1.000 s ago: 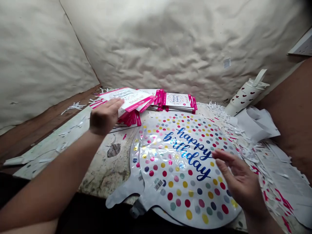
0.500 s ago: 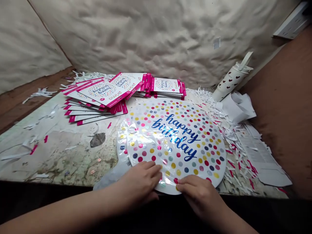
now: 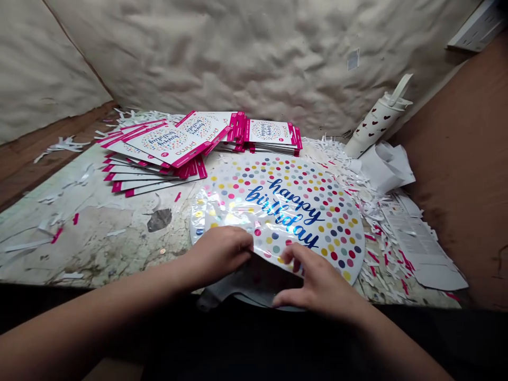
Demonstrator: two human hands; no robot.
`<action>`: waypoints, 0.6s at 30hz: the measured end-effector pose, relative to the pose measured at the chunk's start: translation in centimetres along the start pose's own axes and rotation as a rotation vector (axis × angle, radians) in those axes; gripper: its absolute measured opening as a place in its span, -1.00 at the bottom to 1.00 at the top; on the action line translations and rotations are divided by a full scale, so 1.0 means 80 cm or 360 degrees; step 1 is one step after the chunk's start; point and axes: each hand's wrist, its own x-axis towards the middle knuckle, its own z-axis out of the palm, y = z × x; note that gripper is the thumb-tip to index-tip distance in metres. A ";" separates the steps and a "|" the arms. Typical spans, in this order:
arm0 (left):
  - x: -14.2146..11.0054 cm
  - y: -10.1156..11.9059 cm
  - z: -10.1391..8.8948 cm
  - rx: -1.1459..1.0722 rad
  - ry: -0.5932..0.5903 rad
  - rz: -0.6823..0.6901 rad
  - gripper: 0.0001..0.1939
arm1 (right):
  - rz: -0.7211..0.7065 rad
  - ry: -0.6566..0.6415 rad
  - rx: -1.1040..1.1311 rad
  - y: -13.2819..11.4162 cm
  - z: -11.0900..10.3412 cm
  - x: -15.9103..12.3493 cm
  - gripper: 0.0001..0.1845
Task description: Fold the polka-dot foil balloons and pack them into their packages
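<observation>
A flat, round foil balloon (image 3: 301, 211) with coloured dots and blue "happy birthday" lettering lies on the table in front of me. My left hand (image 3: 224, 251) is closed on its near edge and holds that edge raised. Beneath it shows the grey-white surface of another flat foil sheet (image 3: 246, 288). Close to the near right edge, my right hand (image 3: 313, 280) has its thumb and fingers apart, the fingertips at the balloon's edge and the thumb lower, over the layer below.
Pink-and-white printed packets (image 3: 170, 143) are piled at the back left, with a smaller stack (image 3: 272, 132) beside them. A heart-patterned tumbler (image 3: 375, 124) leans at the back right near crumpled paper (image 3: 387, 166). Paper shreds (image 3: 373, 217) litter the right side.
My left hand has lifted the balloon's near edge up and away from me, uncovering the layer beneath. My right hand has gone from pinching the edge to spread fingers.
</observation>
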 end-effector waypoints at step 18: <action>-0.013 -0.114 0.005 -0.0051 -0.0108 0.0341 -0.67 | -0.0123 0.0666 -0.0930 0.115 0.012 -0.066 -0.23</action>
